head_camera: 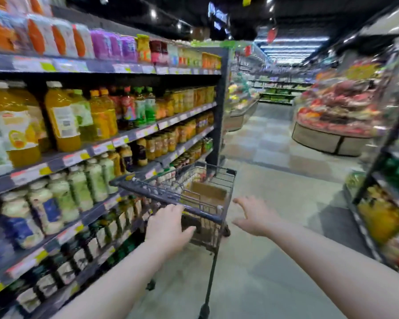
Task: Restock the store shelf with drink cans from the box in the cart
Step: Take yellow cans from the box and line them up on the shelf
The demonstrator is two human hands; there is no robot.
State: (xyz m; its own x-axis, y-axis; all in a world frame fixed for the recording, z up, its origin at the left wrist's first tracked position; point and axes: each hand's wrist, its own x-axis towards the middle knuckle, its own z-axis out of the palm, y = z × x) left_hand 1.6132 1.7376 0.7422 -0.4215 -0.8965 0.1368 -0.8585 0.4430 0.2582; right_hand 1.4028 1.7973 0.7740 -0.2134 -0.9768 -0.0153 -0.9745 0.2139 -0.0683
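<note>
Head view, left to right: the store shelf (134,134) of bottles and jars lines the aisle's left side, the left hand (168,224) grips the cart handle (206,215), fingers hooked over the bar, and the right hand (251,215) hangs open with fingers spread, just off the handle's right end, touching nothing. The box (207,192) lies in the cart (231,180) toward its right edge, beyond the handle and below both hands, long side seemingly across the basket. The free right hand looks nearer for a reach over the bar, though the box's contents cannot be made out.
</note>
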